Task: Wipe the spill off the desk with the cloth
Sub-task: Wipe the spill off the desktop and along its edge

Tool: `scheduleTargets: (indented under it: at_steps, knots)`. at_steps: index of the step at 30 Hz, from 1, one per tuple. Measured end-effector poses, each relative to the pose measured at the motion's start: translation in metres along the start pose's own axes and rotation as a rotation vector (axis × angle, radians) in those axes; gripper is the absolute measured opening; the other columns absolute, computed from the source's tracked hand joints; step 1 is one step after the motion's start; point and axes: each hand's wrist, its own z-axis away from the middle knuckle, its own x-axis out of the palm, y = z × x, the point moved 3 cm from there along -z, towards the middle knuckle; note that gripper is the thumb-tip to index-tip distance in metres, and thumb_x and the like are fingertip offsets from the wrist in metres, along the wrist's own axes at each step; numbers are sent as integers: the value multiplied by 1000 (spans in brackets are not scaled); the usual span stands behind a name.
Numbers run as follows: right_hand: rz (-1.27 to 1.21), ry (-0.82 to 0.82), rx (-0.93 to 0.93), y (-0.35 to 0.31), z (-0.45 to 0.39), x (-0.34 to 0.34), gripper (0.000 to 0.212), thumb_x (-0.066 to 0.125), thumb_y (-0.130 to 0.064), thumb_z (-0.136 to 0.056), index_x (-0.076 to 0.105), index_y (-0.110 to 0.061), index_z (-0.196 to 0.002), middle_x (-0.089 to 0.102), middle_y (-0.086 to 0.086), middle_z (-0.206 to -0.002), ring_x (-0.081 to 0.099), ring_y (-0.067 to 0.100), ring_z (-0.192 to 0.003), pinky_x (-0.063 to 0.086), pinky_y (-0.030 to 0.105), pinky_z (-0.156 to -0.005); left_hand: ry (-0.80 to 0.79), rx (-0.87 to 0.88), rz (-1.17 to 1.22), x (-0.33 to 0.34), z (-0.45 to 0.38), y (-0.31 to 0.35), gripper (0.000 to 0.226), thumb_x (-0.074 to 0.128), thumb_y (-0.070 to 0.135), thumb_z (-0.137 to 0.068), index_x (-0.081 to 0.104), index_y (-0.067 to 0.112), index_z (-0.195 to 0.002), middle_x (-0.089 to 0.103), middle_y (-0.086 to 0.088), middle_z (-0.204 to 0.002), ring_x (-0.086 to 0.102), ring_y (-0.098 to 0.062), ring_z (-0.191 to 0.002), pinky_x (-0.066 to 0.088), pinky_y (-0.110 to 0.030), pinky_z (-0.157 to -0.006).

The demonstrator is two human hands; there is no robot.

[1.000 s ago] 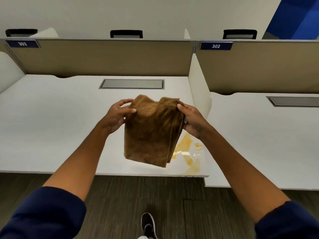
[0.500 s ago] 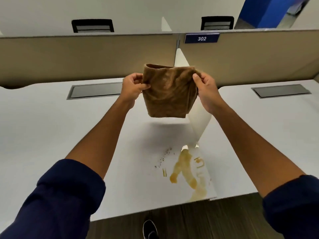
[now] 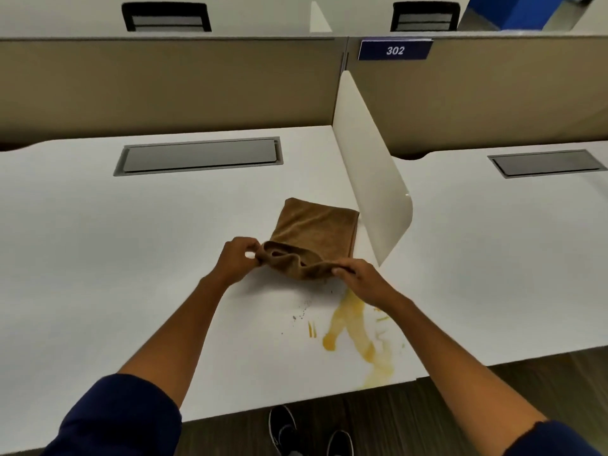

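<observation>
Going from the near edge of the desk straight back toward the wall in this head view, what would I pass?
Yellow spill → right hand holding the near edge of the brown cloth → grey cable hatch → beige partition → black chair back.

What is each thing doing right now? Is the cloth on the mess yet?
cloth: folded, far part lying on the desk, near edge bunched and lifted; not on the mess.
spill: yellow, wet-looking, unwiped, near the front edge.
specks: dark, scattered left of the spill.
left hand: pinching the cloth's left corner.
right hand: gripping the cloth's right corner.
desk: white, dirty only near the spill.
desk hatch: closed.
</observation>
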Motion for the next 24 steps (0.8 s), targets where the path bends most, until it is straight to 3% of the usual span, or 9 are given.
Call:
scheduleTargets:
  at_steps: [4, 7, 9, 11, 16, 18, 20, 24]
  knots:
    - [164, -219, -67, -4, 9, 15, 26, 63, -23, -95, 68, -15, -119, 68, -7, -108, 59, 5, -92, 43, 12, -76, -23, -11, -125, 10, 21, -17, 10, 76, 0, -79, 71, 9, -82, 70, -5, -90, 64, -23, -91, 45, -26, -79]
    - [250, -359, -40, -6, 9, 15, 63, 70, -50, -84, 54, -25, -139, 59, -12, -128, 55, 1, -104, 40, 3, -75, -10, -10, -174, 13, 31, -28, 30, 61, -9, -83, 73, 14, -98, 72, -5, -108, 65, -24, -106, 50, -32, -93]
    - [269, -294, -56, -7, 2, 15, 79, 62, -66, -81, 39, -30, -148, 47, -7, -146, 49, 12, -126, 44, 19, -96, 69, -2, -175, 15, 39, -28, 34, 56, -5, -88, 70, 15, -111, 70, -4, -118, 63, -25, -113, 49, -37, -98]
    - [346, -177, -80, -6, -10, 16, 83, 50, -73, -84, 27, -32, -152, 33, -1, -158, 33, 21, -143, 35, 42, -114, 136, 16, -190, 18, 46, -24, 34, 56, 11, -96, 61, 15, -129, 63, -6, -133, 56, -27, -126, 44, -39, -106]
    - [623, -58, -45, -1, -36, 27, 70, 33, -61, -97, 11, -30, -155, 9, 5, -164, 8, 31, -150, 16, 55, -119, 82, 32, -284, 42, 49, -6, 66, 41, 51, -94, 40, 12, -148, 41, -9, -154, 31, -30, -145, 30, -44, -116]
    - [651, -59, -38, 3, -43, 34, 64, 30, -54, -100, 10, -28, -156, 7, 5, -165, 5, 31, -151, 13, 54, -119, 8, 68, -344, 56, 46, -1, 70, 38, 57, -92, 43, 12, -146, 39, -9, -155, 31, -30, -146, 30, -47, -117]
    - [664, -76, -24, 6, -50, 39, 61, 29, -48, -102, 11, -26, -156, 7, 5, -165, 4, 31, -151, 11, 52, -119, -47, 162, -424, 69, 45, 0, 69, 42, 63, -89, 60, 12, -132, 46, -11, -150, 41, -32, -139, 35, -47, -113]
    - [727, -85, -56, 6, -57, 45, 61, 28, -48, -103, 9, -25, -156, 3, 5, -165, 1, 30, -151, 7, 52, -119, 43, 279, -432, 72, 53, -6, 58, 52, 65, -83, 74, 12, -91, 67, -7, -113, 62, -25, -101, 51, -36, -86]
